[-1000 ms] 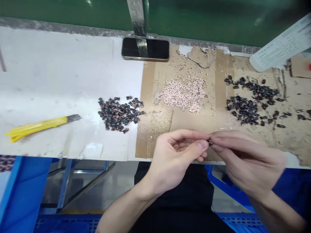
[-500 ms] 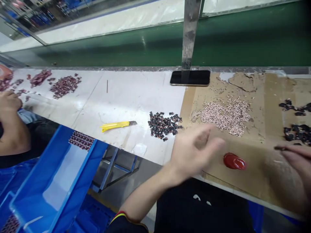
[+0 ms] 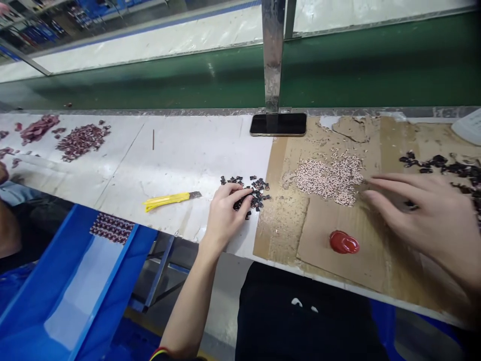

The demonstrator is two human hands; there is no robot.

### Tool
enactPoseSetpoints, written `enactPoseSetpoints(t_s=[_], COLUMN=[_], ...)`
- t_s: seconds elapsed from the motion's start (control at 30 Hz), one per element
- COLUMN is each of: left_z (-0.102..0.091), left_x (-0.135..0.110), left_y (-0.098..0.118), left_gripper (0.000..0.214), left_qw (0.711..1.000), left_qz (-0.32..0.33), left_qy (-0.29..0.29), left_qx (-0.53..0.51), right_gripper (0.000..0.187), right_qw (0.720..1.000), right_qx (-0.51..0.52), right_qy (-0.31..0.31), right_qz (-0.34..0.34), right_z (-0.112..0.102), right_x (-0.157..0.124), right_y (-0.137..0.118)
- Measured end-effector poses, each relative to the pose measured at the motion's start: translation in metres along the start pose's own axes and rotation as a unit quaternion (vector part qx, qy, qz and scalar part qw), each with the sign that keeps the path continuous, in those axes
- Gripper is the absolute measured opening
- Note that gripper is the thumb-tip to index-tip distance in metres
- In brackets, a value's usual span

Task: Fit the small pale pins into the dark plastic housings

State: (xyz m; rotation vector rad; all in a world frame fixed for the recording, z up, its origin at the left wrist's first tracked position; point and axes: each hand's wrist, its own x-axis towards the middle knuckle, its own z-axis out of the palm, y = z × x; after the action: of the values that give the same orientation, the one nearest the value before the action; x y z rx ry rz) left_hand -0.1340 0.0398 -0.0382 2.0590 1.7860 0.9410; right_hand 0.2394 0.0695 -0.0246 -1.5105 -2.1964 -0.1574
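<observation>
left hand: our left hand [image 3: 225, 215] rests on the dark pile of small black-and-copper parts [image 3: 259, 198], in front of the phone [image 3: 278, 124] and a little to its left.
left fingers: our left fingers [image 3: 240, 192] are curled together over the pile's near side; we cannot tell whether they are pinching a piece.
right hand: our right hand [image 3: 424, 220] hovers over the cardboard sheet [image 3: 285, 235], in front of the phone and well to its right.
right fingers: our right fingers [image 3: 394, 181] are spread apart, and we see nothing clamped between them.
nearest right hand: a pale pink pile of small parts [image 3: 328, 178] lies just beyond the fingertips, and a dark scatter of parts [image 3: 439, 165] lies beyond the hand, both right of the phone.
also in front of the phone: a red blob [image 3: 343, 242], perhaps paste, sits on the cardboard sheet, and a yellow utility knife [image 3: 165, 201] lies on the white desk [image 3: 180, 150] to the left.
far left of the phone: reddish parts [image 3: 82, 142] lie in a heap on the desk, with a blue plastic crate [image 3: 112, 260] below its edge.
handling: we judge these parts small and loose, so we would lift them with fingertips, a few at a time, since a flat sweep could spread the pile.
</observation>
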Motion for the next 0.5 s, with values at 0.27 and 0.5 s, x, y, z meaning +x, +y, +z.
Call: enactPoseSetpoints(t_s=[0.27,0.5], left_z=[-0.006,-0.009], left_x=[0.009,0.006], left_y=[0.001,0.013], left_gripper=[0.014,0.010], left_qw=[0.997,0.971], left_qz=[-0.017,-0.118], left_qy=[-0.020,0.036], left_qx=[-0.067,-0.203], right_gripper=[0.025,0.021], right_qw=[0.994,0.995], right_qx=[0.032,0.067], right_qy=[-0.058,-0.041], right_qz=[-0.085,-0.058], right_z=[0.027,0.028], right_x=[0.027,0.027], right_y=[-0.031,-0.030])
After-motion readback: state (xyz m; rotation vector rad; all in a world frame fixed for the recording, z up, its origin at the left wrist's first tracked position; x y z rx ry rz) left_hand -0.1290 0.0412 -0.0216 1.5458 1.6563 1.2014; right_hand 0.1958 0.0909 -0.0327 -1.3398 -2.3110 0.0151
